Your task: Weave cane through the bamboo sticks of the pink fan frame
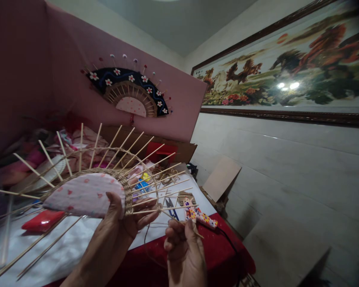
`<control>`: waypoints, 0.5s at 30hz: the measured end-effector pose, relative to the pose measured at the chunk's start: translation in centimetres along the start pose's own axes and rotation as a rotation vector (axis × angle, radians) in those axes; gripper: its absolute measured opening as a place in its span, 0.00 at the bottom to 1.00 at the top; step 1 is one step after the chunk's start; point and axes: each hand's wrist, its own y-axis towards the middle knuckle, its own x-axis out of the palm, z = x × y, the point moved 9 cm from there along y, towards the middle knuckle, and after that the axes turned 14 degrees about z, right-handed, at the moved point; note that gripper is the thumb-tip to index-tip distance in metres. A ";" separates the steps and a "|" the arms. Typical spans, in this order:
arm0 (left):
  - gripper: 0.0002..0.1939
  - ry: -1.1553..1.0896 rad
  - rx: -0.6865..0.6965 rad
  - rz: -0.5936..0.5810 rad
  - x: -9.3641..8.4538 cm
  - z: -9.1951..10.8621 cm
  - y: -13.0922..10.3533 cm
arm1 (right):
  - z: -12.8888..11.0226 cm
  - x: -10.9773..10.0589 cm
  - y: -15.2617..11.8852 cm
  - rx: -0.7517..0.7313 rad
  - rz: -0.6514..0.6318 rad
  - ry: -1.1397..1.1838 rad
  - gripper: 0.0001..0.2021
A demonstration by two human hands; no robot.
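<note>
My left hand (pixel 115 227) grips a half-round fan frame (pixel 83 193), its thumb on the pink patterned cloth centre and its fingers behind the right edge. Thin wooden sticks (pixel 148 149) fan out from the centre, with twisted cord woven in rows at their base. A single cord loop (pixel 136 154) arcs across the sticks further out. Beside the frame's right end, my right hand (pixel 185 245) pinches a thin tan cord (pixel 171 215) that runs to the outer loop. Blue-handled snips (pixel 171 208) lie just beyond my right hand.
A flower-patterned glue gun (pixel 205 219) lies on the red-and-white table covering. Red packet (pixel 43 220), loose sticks (pixel 48 249) and coiled cord (pixel 169 177) are around. A decorated fan (pixel 130 85) hangs on the pink board (pixel 179 107). Cardboard (pixel 221 177) leans by the wall.
</note>
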 end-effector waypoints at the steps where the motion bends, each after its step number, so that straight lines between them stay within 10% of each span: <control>1: 0.32 0.007 0.010 0.010 -0.1 0.0 0.0 | 0.1 -0.2 0.2 -0.009 0.007 -0.014 0.14; 15: 0.30 0.040 -0.013 0.001 -0.4 -0.2 0.3 | -1.1 1.6 -1.8 -0.127 -0.142 0.033 0.10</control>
